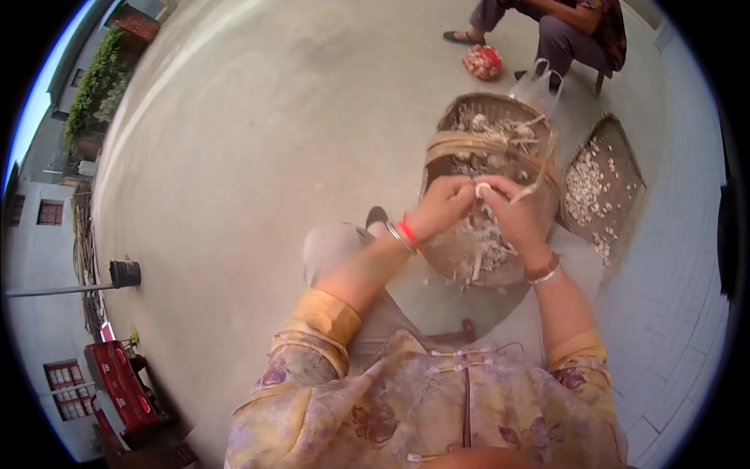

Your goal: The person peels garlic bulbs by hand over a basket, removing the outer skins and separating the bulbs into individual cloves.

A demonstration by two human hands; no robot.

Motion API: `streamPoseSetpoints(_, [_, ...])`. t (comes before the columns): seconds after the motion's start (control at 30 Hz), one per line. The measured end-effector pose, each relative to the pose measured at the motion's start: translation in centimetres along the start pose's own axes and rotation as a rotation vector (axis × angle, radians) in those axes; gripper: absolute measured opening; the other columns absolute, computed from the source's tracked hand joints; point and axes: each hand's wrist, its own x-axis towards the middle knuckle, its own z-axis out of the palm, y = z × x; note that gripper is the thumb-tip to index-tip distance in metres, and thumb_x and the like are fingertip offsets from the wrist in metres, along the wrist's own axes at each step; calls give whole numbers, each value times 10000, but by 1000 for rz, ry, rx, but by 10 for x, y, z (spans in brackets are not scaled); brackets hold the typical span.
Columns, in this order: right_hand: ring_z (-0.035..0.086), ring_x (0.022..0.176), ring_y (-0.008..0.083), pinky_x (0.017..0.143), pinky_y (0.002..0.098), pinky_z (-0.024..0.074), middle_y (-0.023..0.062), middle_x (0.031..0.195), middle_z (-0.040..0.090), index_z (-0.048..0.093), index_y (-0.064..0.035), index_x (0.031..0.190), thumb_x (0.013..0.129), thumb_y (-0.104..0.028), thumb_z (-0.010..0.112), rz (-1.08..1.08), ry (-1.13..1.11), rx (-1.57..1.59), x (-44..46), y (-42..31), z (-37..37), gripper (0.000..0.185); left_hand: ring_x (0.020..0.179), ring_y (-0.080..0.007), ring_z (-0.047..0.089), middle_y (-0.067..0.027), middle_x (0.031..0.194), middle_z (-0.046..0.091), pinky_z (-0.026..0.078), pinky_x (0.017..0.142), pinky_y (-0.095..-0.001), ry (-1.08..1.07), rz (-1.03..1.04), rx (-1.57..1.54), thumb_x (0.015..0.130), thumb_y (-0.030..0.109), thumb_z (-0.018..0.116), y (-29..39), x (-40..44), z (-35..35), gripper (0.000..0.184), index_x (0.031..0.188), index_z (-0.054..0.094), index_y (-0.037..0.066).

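Over the near part of a wicker basket (455, 144), my left hand (447, 205) and my right hand (512, 211) meet at the fingertips. Between them is a small pale garlic clove (482, 188), pinched by my right thumb and fingers. The fingers of my left hand are closed against it; whether they grip it too is too small to tell. Garlic bulbs and dry stalks (500, 129) lie in the basket's far part, and loose husks (486, 246) are below my hands. Right of the basket, many peeled cloves (584, 186) rest on a flat woven tray (625, 172).
A seated person (574, 35) is at the top right, with a red net bag (482, 62) and a clear plastic bag (537, 90) nearby. A black bucket (125, 273) and a red vehicle (121, 387) stand at the left.
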Motion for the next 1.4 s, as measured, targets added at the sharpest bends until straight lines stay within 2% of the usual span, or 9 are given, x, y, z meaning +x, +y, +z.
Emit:
streamPoseSetpoints(0.17, [576,884,66,815,216,460,6,955,650,639,10,1093,940,-152,594,131,-68,533,2,27,-8,228,546,-51,371,39,604,442,296,504,-213,-35,-55,-256,984,260,436,7,-1,10,326,713,495,89])
streamPoseSetpoints(0.37, [575,886,60,805,210,460,-4,952,648,634,-10,1069,941,-164,594,-13,8,290,5,33,-7,204,553,-120,464,-17,608,495,373,516,-296,-5,100,45,992,255,422,17,0,11,335,745,489,38])
streamPoseSetpoints(0.43, [583,846,59,764,215,476,-7,916,656,648,-31,1037,925,-169,614,-30,42,227,3,30,-4,181,633,-381,573,-212,653,563,437,602,-449,22,228,330,959,214,420,13,-1,12,310,811,550,-25])
streamPoseSetpoints(0.53, [622,770,79,689,231,500,19,831,678,669,-45,970,876,-156,660,-135,124,-75,3,25,1,146,688,-466,549,-274,702,562,434,633,-505,36,206,378,929,186,431,12,-1,11,269,862,568,-36])
streamPoseSetpoints(0.87, [622,825,95,756,238,500,31,896,677,645,-11,1001,918,-173,628,-82,27,206,5,36,-1,183,626,-424,565,-240,661,566,450,598,-472,98,277,459,897,169,443,13,-5,11,240,848,567,-31])
streamPoseSetpoints(0.93, [601,881,88,809,229,479,24,940,662,633,0,1029,943,-177,600,47,-62,529,6,37,-4,200,532,-159,444,-85,578,475,393,515,-323,85,246,276,960,184,400,10,-5,13,276,805,518,-11])
streamPoseSetpoints(1.03, [581,902,74,825,222,463,12,947,651,637,-4,1034,949,-175,590,9,-57,442,5,30,-3,196,549,-113,423,-21,588,446,378,507,-293,96,246,233,975,182,403,13,-7,12,275,799,512,2])
streamPoseSetpoints(1.13, [577,884,72,807,222,463,3,943,646,624,-8,1052,953,-175,583,22,-19,277,2,27,-2,198,563,-344,517,-201,642,534,424,551,-408,161,244,242,907,131,488,13,-3,14,190,804,531,-23])
streamPoseSetpoints(1.4, [579,856,78,765,225,478,-4,925,627,599,-40,1076,946,-177,588,154,-163,742,5,36,-7,189,502,-287,522,-162,580,548,431,517,-376,243,200,358,895,151,523,17,-3,12,296,652,522,-18])
